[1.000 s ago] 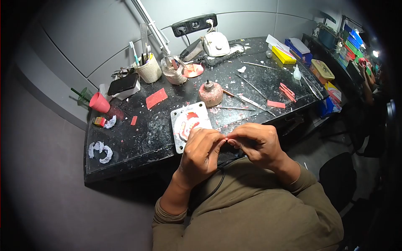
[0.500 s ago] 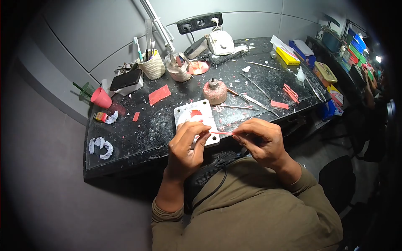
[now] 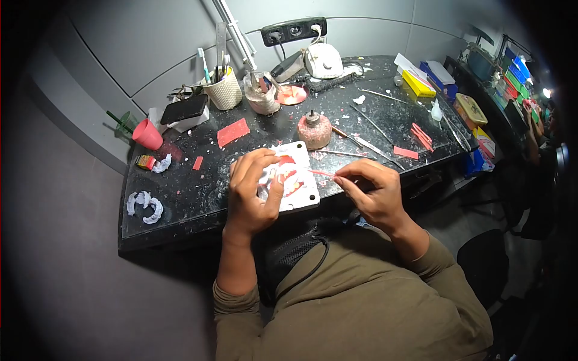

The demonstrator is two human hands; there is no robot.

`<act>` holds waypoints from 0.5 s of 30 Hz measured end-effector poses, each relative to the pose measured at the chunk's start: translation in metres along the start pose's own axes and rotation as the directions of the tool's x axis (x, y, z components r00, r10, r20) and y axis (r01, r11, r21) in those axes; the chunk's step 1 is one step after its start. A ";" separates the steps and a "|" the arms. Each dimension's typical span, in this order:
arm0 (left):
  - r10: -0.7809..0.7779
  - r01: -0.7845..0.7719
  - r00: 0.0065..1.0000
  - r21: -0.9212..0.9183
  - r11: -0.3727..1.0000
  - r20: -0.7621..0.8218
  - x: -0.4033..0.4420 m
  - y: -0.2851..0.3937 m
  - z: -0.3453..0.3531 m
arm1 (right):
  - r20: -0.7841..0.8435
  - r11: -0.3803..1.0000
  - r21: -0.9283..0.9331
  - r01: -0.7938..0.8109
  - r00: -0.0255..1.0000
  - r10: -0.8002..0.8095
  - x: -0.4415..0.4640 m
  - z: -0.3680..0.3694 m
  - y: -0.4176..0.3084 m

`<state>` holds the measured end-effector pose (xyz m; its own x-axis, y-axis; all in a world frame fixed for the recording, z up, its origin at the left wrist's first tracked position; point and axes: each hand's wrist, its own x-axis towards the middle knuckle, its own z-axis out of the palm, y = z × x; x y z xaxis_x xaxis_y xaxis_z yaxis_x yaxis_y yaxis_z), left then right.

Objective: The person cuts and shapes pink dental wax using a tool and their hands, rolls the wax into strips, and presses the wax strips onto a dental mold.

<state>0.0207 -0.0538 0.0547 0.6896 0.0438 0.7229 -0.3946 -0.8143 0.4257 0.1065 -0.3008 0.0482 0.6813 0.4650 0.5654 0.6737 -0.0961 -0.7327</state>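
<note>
Between the thumb and fingers of my right hand (image 3: 376,189) is a thin pink wax strip (image 3: 321,173), its free end reaching the right side of a white dental flask half (image 3: 304,195). My left hand (image 3: 253,183) lies over the flask's left side, fingers bent over that edge and thumb across its top, gripping it. Inside the flask, red-pink wax and a row of false teeth (image 3: 293,188) show beside my thumb; my fingers hide the left part. A wax-spattered spirit burner (image 3: 314,132) stands just behind the flask.
Wax knives and probes (image 3: 376,150) lie to the right, near pink wax strips (image 3: 422,137). A pink wax sheet (image 3: 233,132), pink cup (image 3: 147,135) and white horseshoe-shaped pieces (image 3: 145,207) are on the left. Behind stand a tool pot (image 3: 224,91) and a jar (image 3: 262,96). Another person's arm (image 3: 532,129) shows far right.
My left hand has moved from near the strip's left end onto the flask's left side, uncovering the teeth. My right hand has brought the strip slightly up, over the flask's right edge.
</note>
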 end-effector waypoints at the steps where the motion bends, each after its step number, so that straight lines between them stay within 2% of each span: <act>1: 0.029 -0.031 0.998 0.046 0.998 0.048 0.001 -0.003 0.001 | -0.031 1.000 -0.010 0.004 1.000 -0.005 0.003 0.006 0.005; 5: 0.080 -0.087 0.988 0.042 0.995 0.134 0.000 -0.006 0.007 | -0.035 0.999 -0.046 0.023 0.999 -0.025 0.011 0.024 0.012; 15: 0.084 -0.095 0.985 0.068 0.993 0.148 -0.010 0.000 0.010 | -0.043 0.993 -0.071 -0.093 0.995 0.090 0.015 0.042 0.005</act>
<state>0.0197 -0.0601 0.0426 0.7365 -0.1108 0.6674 -0.4157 -0.8524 0.3172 0.1081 -0.2575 0.0372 0.7509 0.4165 0.5125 0.6260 -0.2017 -0.7533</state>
